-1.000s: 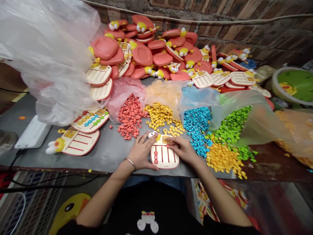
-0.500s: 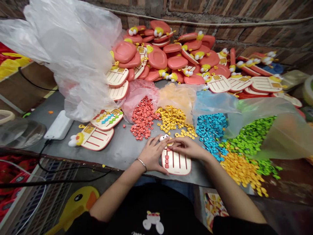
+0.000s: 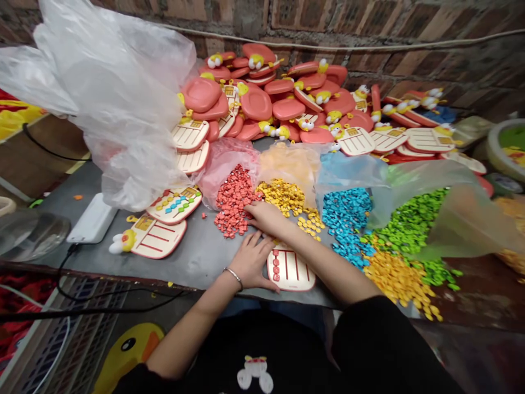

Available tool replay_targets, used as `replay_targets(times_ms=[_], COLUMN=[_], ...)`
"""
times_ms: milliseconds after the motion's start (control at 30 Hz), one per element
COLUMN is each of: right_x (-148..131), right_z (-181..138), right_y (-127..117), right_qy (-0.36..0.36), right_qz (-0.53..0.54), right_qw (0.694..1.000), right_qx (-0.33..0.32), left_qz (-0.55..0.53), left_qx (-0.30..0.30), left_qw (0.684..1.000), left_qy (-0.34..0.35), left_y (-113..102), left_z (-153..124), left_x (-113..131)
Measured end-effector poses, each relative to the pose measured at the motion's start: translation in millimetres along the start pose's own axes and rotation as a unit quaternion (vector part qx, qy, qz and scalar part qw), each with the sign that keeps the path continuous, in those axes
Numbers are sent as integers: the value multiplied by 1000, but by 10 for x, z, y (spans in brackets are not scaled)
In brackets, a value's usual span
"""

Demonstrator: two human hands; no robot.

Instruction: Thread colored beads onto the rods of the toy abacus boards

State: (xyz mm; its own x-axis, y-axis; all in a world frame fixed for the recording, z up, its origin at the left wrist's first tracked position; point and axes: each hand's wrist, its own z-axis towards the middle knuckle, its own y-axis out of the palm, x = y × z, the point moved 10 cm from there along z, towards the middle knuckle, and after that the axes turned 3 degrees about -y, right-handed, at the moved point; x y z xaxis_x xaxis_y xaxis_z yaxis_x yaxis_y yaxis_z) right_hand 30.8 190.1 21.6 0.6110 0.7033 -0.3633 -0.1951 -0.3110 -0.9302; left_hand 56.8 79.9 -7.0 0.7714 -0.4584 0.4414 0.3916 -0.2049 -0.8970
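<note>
My left hand (image 3: 252,261) holds the left edge of a cream toy board (image 3: 301,269) with a red rim, thumb along its lower left side. Several red beads (image 3: 276,268) sit in a column in its leftmost slot; the other slots show bare. The top of the board is hidden behind my hands and right forearm. My right hand (image 3: 266,218) reaches across above the board. Its bunched fingertips touch the edge of the pile of red beads (image 3: 233,202); what lies between them is hidden.
Yellow beads (image 3: 285,196), blue beads (image 3: 346,213), green beads (image 3: 418,221) and orange pieces (image 3: 400,279) spill out to the right. A bead-filled board (image 3: 174,206) overlaps a bare board (image 3: 159,238) at left, near a white power bank (image 3: 92,219). Red-backed boards (image 3: 256,104) are heaped behind.
My right hand has left the top of the board and moved up and left to the red beads. My left hand stays at the board's left edge. The camera view has shifted slightly.
</note>
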Motion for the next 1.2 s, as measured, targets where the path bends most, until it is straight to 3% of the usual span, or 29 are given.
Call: replay_targets(times_ms=[100, 200, 333, 433, 500, 633, 767, 833, 933, 1033, 1200], right_x=[-68, -73, 191, 619, 877, 1060, 822, 730, 761, 854, 846], right_z=[144, 10, -606, -1174, -1442, -1465, -1044, -888, -784, -805, -1136], right_y=[35, -105, -488, -604, -553, -376, -395, -437, -381, -265, -381], right_qy=[-5, -40, -47, 34, 100, 156, 67, 46, 86, 114, 66], right_qz=[-43, 55, 248, 303, 303, 319, 365, 295, 99, 6, 128], right_qw=[999, 997, 953, 915, 901, 891, 897, 929, 977, 986, 968], right_qx=[-10, 29, 165, 264, 293, 283, 240, 218, 167, 125, 204], left_qz=[3, 11, 18, 9, 3, 1, 10, 14, 14, 13, 0], left_qx=[-11, -19, -17, -10, -11, -23, -27, -28, -26, -26, -23], left_qw=[1000, 1000, 999, 999, 999, 999, 999, 999, 999, 999, 999], left_qy=[-2, 8, 33, 39, 37, 28, 23, 23, 29, 30, 25], left_y=[21, 22, -7, -38, -47, -30, -14, -7, -14, -23, -29], left_z=[2, 1, -11, -17, -15, -3, 0, -3, -7, -5, 5], left_x=[3, 33, 95, 113, 114, 106, 100, 99, 106, 110, 103])
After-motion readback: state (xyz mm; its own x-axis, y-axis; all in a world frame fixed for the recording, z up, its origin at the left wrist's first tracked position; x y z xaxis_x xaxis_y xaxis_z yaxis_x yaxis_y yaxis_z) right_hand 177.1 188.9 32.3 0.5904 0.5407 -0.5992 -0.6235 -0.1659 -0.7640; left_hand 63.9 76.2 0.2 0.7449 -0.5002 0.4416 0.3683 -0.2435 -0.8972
